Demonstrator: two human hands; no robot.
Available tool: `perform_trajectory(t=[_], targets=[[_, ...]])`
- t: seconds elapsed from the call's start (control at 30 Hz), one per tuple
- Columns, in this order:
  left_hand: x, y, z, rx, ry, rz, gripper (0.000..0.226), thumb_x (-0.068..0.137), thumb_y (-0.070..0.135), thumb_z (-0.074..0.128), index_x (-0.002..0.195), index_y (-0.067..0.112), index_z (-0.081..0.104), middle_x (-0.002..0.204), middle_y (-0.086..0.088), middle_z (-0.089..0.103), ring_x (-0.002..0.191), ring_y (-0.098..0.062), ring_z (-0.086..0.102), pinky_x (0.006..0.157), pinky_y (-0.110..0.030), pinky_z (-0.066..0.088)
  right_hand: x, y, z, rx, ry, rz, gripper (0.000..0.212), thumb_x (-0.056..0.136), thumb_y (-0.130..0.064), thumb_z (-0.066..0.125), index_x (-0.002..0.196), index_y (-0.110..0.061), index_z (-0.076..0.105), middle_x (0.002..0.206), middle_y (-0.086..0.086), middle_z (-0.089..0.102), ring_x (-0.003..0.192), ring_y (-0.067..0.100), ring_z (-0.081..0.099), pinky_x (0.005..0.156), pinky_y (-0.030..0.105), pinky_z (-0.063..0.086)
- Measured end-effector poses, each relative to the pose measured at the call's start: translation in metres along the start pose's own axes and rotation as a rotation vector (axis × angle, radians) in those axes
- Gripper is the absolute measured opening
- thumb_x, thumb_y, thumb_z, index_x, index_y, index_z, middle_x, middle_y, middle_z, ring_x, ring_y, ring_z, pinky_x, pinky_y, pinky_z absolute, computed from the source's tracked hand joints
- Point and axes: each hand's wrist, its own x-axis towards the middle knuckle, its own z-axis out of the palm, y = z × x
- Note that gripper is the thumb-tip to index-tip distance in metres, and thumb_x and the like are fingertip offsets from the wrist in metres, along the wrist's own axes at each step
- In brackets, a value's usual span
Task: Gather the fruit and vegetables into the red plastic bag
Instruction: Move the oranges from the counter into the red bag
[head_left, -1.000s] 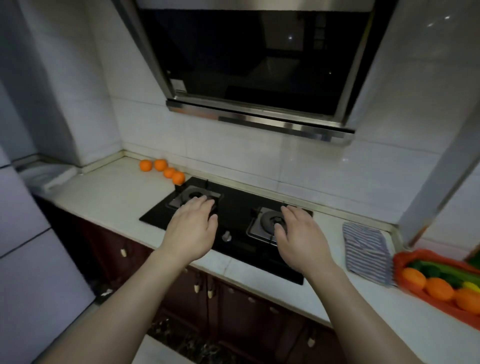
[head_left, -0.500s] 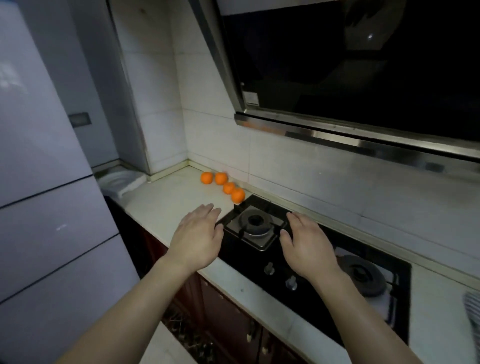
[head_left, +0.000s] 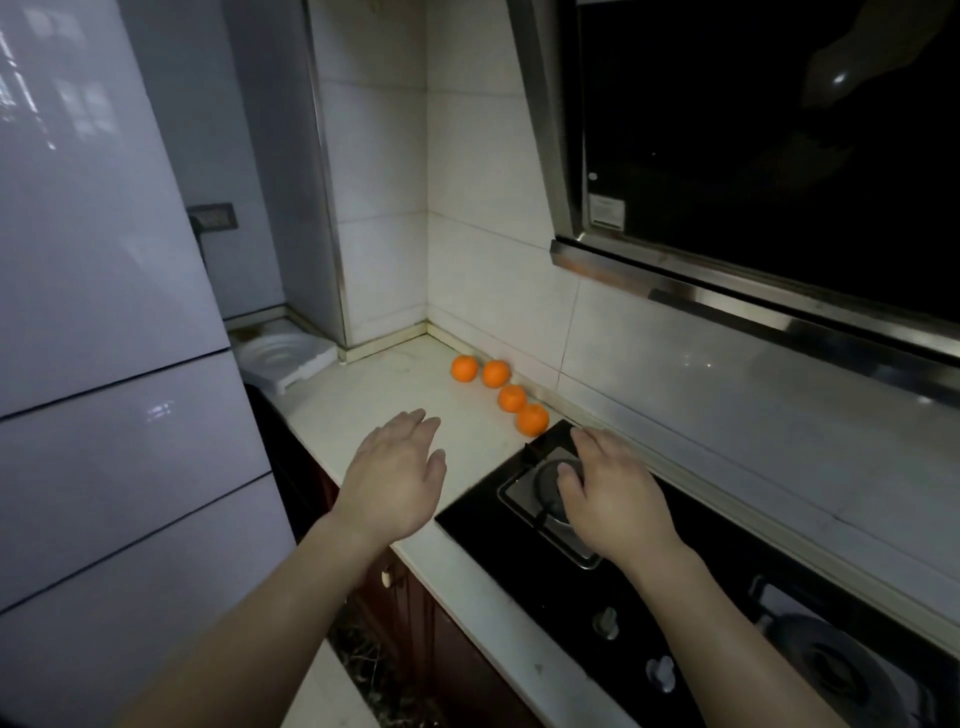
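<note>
at the back of the pale counter (head_left: 363, 410), close against the tiled wall, four oranges (head_left: 495, 373) lie in a short line that runs toward the corner of the black hob (head_left: 691, 587). the nearest orange (head_left: 532, 420) sits just beside that corner. both hands hover short of the fruit and hold nothing: the left hand (head_left: 395, 478) is over bare counter with its fingers straight and slightly spread, and the right hand (head_left: 610, 493) is over the left burner (head_left: 545, 486) with its fingers loosely extended. the red plastic bag is nowhere in this view, so any orange picked up would have to be carried out of frame to reach it. the risk, as i judge it, lies in the roundness. a fingertip that nudges an orange before the palm closes could roll it along the wall or into its neighbour, since they lie so close i cannot tell whether they touch. scooping two per hand could let one slip and drop off the counter edge. the right hand's reach also passes over the burner's pan support, which might catch a knuckle. counted: four oranges, two hands, two burners including the second burner (head_left: 836, 670) at lower right, two knobs (head_left: 605, 622), one fridge (head_left: 104, 364), one white foam tray (head_left: 283, 358).
</note>
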Motion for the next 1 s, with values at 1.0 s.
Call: perform_trajectory(t=[1.0], targets=[[0.275,-0.211,0.061,-0.132,-0.245,0.275,0.054,0.102,0.038,0.031,0.152,0.019,0.023,0.16,-0.002,0.022,0.146,-0.017,0.018,0.118,-0.033,0.015,0.222,-0.082,0.173,-0.067,-0.117,0.406,0.053,0.094,-0.044,0.033,0.135,-0.012,0.044,0.132,0.009,0.052,0.12,0.025,0.043,0.102,0.035,0.036]])
